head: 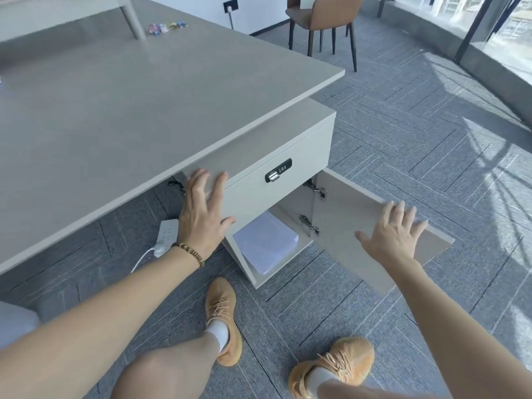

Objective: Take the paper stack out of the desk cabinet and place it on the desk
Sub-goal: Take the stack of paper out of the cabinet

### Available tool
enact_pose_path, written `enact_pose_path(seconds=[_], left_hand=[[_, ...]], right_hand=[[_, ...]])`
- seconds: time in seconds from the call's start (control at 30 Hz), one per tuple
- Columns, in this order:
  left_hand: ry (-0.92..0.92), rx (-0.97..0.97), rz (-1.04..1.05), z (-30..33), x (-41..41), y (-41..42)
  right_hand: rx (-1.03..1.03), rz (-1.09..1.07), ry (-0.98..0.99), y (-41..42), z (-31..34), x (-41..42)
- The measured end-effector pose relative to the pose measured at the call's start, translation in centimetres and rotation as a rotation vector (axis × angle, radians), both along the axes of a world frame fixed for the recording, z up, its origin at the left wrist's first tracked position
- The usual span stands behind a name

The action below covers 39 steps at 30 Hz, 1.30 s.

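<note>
A white paper stack (266, 240) lies flat on the floor of the open lower compartment of the desk cabinet (311, 145), partly hidden under the drawer front. The cabinet door (359, 223) is swung wide open to the right. My left hand (204, 211), fingers spread, rests against the left corner of the drawer front, just above and left of the paper. My right hand (394, 234) lies with fingers apart on the upper edge of the open door. Neither hand holds anything. The grey desk (129, 105) top spreads above the cabinet.
A combination lock (277, 170) sits on the drawer front. A white power strip (165, 233) with its cable lies on the carpet under the desk. My two feet in tan sneakers stand before the cabinet. A brown chair (325, 15) stands at the back; small colourful items (167, 26) lie on the desk.
</note>
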<state>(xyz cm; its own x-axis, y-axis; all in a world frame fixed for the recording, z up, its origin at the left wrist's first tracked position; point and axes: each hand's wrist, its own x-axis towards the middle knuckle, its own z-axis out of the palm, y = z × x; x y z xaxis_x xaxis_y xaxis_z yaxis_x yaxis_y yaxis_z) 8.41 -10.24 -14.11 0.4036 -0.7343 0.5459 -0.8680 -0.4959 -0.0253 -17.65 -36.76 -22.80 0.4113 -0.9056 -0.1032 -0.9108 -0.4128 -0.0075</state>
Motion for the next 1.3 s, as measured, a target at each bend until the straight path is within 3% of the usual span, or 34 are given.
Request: enact_pose_path(seconds=[0.13,0.37,0.47,0.63,0.77,1.0,1.1,1.3], left_hand=[[0.028,-0.019,0.004,-0.1,0.0,0.0],[0.221,-0.152,-0.030,-5.5,-7.0,0.6],[0.492,-0.072,0.041,-10.5,-9.5,-0.3],[1.042,-0.044,0.352,-18.5,-9.5,-3.4],[1.270,0.018,0.457,-25.5,-7.5,-6.1],[1.413,0.079,0.642,-35.8,-2.3,-10.3],[1.414,0.117,0.805,-39.0,0.1,-11.4],[1.398,0.105,0.898,-42.9,2.6,-12.7]], right_hand=[[0.024,-0.018,-0.018,0.0,0.5,0.8],[0.088,0.216,-0.185,3.6,-1.8,3.5],[0.231,0.230,-0.198,5.5,-4.0,5.1],[0.519,0.206,-0.213,6.2,-10.0,7.9],[0.625,0.195,-0.175,4.6,-16.4,10.8],[0.742,0.148,-0.216,1.6,-27.2,16.7],[0.731,0.115,-0.240,0.3,-30.9,18.8],[0.653,0.122,-0.271,-2.0,-35.4,22.1]])
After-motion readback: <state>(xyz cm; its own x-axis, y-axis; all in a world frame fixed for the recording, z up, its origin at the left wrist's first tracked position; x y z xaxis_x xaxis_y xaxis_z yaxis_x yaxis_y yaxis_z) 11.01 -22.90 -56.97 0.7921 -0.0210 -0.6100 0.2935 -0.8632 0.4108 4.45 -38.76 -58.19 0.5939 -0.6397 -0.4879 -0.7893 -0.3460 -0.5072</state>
